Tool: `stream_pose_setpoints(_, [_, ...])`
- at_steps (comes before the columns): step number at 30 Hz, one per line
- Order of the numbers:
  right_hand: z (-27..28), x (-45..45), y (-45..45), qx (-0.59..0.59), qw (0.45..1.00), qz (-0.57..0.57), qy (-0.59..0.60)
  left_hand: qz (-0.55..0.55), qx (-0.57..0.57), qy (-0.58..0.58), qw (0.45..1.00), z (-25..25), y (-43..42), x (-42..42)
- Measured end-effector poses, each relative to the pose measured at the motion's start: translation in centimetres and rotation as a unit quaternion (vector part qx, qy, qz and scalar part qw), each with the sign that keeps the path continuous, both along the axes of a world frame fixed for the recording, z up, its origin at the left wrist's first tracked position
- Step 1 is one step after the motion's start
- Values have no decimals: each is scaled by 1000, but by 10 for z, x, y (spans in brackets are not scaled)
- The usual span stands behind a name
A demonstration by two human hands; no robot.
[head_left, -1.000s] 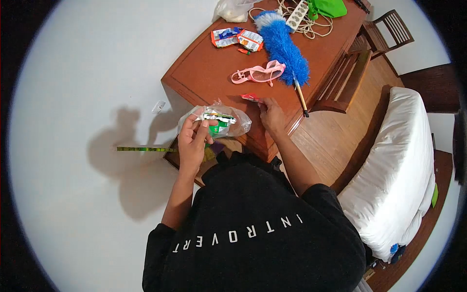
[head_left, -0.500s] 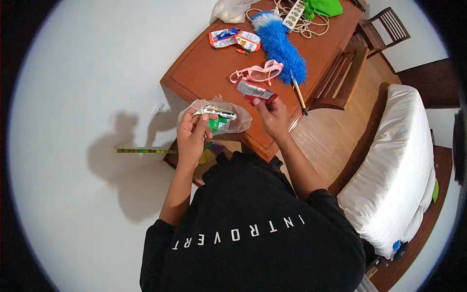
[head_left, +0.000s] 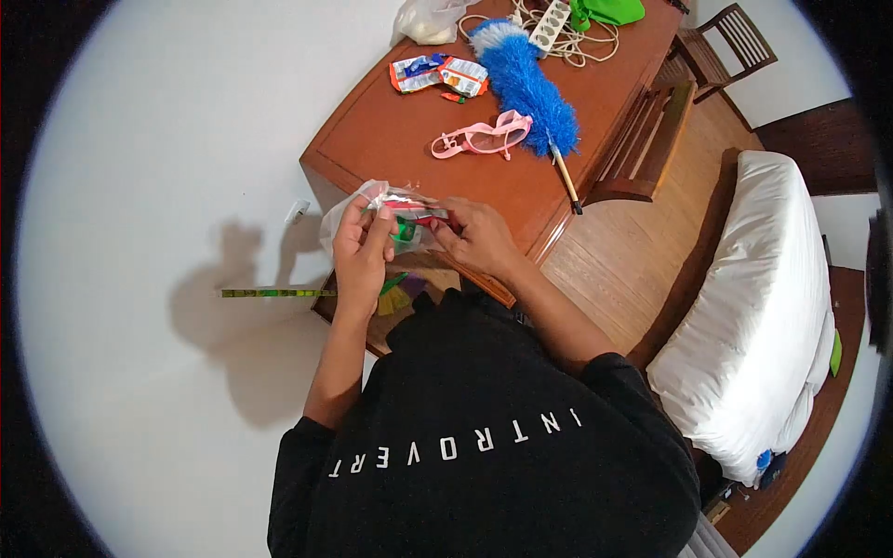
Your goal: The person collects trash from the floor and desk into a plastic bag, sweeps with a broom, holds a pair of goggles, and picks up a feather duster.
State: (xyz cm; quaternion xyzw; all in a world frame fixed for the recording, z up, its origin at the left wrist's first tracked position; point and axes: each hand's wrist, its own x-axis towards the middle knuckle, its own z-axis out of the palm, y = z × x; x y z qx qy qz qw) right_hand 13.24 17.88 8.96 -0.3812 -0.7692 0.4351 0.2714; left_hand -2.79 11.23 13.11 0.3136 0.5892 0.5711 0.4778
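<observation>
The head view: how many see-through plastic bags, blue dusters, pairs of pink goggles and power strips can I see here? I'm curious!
See-through plastic bags: 2
Blue duster: 1
Pink goggles: 1 pair
Power strip: 1
Total: 5

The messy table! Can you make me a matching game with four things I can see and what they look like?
1. goggles
2. duster
3. power strip
4. nearer plastic bag

A. see-through, in the left hand
B. mostly blue and fluffy
C. pink
D. white, beside the cords

Right pairs: 1-C, 2-B, 3-D, 4-A
</observation>
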Motion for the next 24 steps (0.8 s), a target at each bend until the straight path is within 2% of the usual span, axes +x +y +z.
stream_pose_setpoints(2, [-7,-1,2,85,996,25,-5,-21,-1,-16,1000,1,2,0])
stream_pose_setpoints(3, [-6,-1,2,86,996,25,-5,-22,1,-15,1000,2,4,2])
stream_pose_setpoints(5, [-1,-2,1,83,989,79,-93,-41,-1,20,999,3,9,12])
stream_pose_setpoints(6, [3,-4,3,84,989,77,-93,-43,-1,20,999,3,11,16])
stream_pose_setpoints(8, [11,-8,6,70,978,84,-175,-72,1,9,997,2,14,25])
stream_pose_setpoints(12, [8,-2,11,105,969,93,-203,-148,-40,11,988,17,17,49])
stream_pose_setpoints(14, [-26,1,14,-3,997,25,-71,-169,-22,38,985,7,17,59])
stream_pose_setpoints(15, [-25,3,14,-2,999,51,13,-180,-14,33,983,5,19,64])
stream_pose_setpoints(16, [-24,4,18,-2,999,52,13,-192,-6,29,981,5,20,67])
stream_pose_setpoints(18, [-17,1,29,-53,972,60,-221,-188,-17,34,981,9,22,67])
stream_pose_setpoints(19, [-25,1,33,-53,972,62,-221,-160,-27,9,987,13,23,67])
stream_pose_setpoints(21, [-48,0,38,-20,997,71,-36,-98,-31,-19,994,9,23,61])
stream_pose_setpoints(22, [-32,1,39,-20,996,73,-35,-96,-31,-19,995,6,23,58])
stream_pose_setpoints(24, [-2,5,41,-158,985,59,45,-52,-7,-35,998,4,24,52])
